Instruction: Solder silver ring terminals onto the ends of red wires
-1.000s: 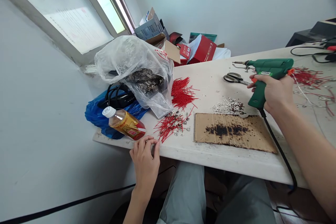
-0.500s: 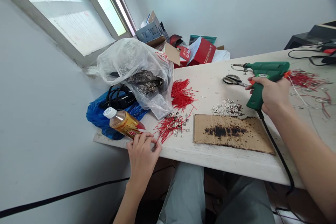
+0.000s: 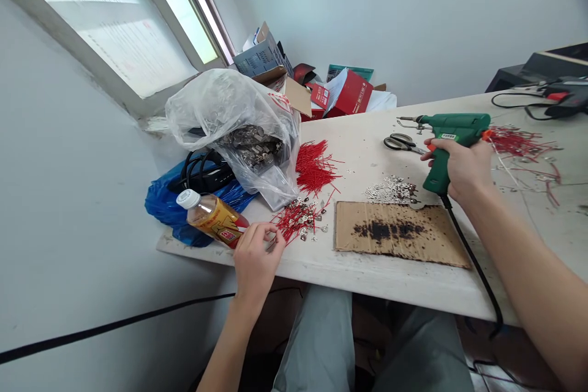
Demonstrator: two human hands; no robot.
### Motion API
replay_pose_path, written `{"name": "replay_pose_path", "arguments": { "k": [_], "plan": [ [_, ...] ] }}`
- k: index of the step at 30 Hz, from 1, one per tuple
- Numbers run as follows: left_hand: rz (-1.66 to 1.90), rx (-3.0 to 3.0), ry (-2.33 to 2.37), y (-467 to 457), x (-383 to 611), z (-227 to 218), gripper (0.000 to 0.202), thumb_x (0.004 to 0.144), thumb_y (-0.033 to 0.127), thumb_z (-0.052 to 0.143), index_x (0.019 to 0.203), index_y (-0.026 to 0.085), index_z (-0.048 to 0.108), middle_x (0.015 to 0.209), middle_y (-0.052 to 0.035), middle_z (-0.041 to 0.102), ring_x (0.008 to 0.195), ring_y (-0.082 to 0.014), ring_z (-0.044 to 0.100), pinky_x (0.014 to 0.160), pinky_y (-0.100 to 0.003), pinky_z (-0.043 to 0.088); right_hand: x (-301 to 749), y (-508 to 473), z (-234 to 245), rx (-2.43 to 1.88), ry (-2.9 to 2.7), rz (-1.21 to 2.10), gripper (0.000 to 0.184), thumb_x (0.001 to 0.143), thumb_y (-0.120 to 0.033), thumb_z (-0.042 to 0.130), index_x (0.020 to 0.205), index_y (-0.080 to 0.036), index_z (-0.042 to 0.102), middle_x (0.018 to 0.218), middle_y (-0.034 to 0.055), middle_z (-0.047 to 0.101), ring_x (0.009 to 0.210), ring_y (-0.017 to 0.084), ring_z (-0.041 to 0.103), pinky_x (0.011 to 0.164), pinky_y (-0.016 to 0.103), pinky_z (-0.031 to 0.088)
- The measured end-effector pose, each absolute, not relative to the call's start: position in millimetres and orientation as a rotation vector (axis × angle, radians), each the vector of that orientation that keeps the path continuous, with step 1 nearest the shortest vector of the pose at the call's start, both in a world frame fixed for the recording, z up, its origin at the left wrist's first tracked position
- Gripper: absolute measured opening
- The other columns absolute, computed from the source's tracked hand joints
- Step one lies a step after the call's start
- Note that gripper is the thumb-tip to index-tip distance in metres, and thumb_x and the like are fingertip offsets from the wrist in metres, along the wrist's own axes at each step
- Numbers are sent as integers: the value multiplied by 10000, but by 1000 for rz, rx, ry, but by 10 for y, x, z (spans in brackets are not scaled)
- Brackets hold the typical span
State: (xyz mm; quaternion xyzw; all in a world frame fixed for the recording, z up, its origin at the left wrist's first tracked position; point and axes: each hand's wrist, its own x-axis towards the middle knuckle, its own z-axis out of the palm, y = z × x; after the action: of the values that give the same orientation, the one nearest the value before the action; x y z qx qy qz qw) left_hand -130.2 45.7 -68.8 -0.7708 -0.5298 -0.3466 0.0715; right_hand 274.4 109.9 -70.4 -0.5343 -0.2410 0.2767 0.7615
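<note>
My right hand [image 3: 466, 165] grips a green soldering gun [image 3: 452, 128] by its handle, held above the table with its tip pointing left. My left hand [image 3: 257, 251] is at the table's front edge, thumb and fingers pinched together. Whatever lies between those fingertips is too small to make out. They touch the near side of a pile of red wires with metal terminals [image 3: 298, 220]. Just left of that hand a drink bottle [image 3: 215, 217] lies tilted. A stained piece of cardboard [image 3: 349, 226] rests below the soldering gun, with loose metal terminals [image 3: 390, 190] behind it.
Scissors [image 3: 402, 143] lie behind the terminals. Another heap of red wires [image 3: 315, 165] sits beside a clear plastic bag [image 3: 229, 98] of metal parts. The gun's black cord [image 3: 473, 263] hangs over the table edge. More wires [image 3: 519, 141] lie at right.
My left hand has shifted slightly right, away from the bottle and towards the wires with terminals. The soldering gun stays in my right hand; the whole view has drifted a little.
</note>
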Motion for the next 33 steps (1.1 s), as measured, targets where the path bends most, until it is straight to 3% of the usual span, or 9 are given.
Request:
{"name": "replay_pose_path", "arguments": {
  "k": [4, 7, 12, 14, 26, 31, 33],
  "plan": [
    [-874, -2386, -1576, 632, -1122, -672, 44, 919, 181, 615, 886, 201, 637, 959, -16, 692, 926, -199, 636, 862, -323, 473, 2750, 1082, -684, -1164, -514, 607, 339, 641, -219, 684, 916, -32, 617, 988, 130, 642, 538, 112, 578, 416, 172, 408],
    [-925, -2404, -1540, 629, -1013, -675, 91, 965, 253, 598, 1026, 200, 638, 1079, -49, 699, 1041, -227, 627, 926, -352, 477, 2758, 1084, -685, -1162, -518, 608, 321, 655, -211, 675, 917, -34, 620, 970, 116, 643, 544, 116, 585, 426, 172, 414],
    [-765, -2445, -1497, 560, -888, -776, 614, 930, 491, 662, 1411, 165, 466, 1409, -152, 591, 1273, -326, 552, 1024, -457, 450, 2762, 1098, -680, -1180, -516, 610, 283, 705, -201, 653, 936, -43, 611, 990, 111, 641, 555, 96, 576, 428, 161, 404],
    [-684, -2475, -1508, 582, -866, -823, 721, 925, 542, 651, 1478, 158, 394, 1496, -173, 521, 1358, -345, 497, 1074, -490, 427, 2766, 1104, -681, -1189, -517, 617, 272, 720, -208, 647, 938, -48, 612, 997, 108, 639, 568, 87, 574, 435, 155, 405],
    [-811, -2524, -1563, 643, -915, -798, 484, 959, 321, 601, 1403, 184, 465, 1474, -148, 534, 1345, -322, 499, 1111, -494, 412, 2771, 1103, -685, -1207, -520, 630, 265, 742, -215, 643, 958, -64, 625, 988, 85, 641, 598, 83, 584, 457, 153, 400],
    [-1262, -2637, -1556, 269, -644, -575, 286, 967, 302, 593, 1237, 208, 585, 1377, -136, 594, 1310, -279, 536, 1141, -484, 412, 2783, 1117, -694, -1218, -514, 623, 200, 763, -187, 635, 933, -82, 621, 999, 85, 647, 593, 82, 560, 461, 168, 402],
    [-1421, -3023, -1559, -95, -489, -443, 236, 979, 334, 584, 1192, 243, 629, 1333, -118, 620, 1282, -264, 568, 1097, -461, 470, 2783, 1115, -700, -1223, -514, 623, 192, 758, -190, 640, 920, -88, 622, 996, 81, 649, 579, 74, 545, 462, 164, 402]
  ]
}}
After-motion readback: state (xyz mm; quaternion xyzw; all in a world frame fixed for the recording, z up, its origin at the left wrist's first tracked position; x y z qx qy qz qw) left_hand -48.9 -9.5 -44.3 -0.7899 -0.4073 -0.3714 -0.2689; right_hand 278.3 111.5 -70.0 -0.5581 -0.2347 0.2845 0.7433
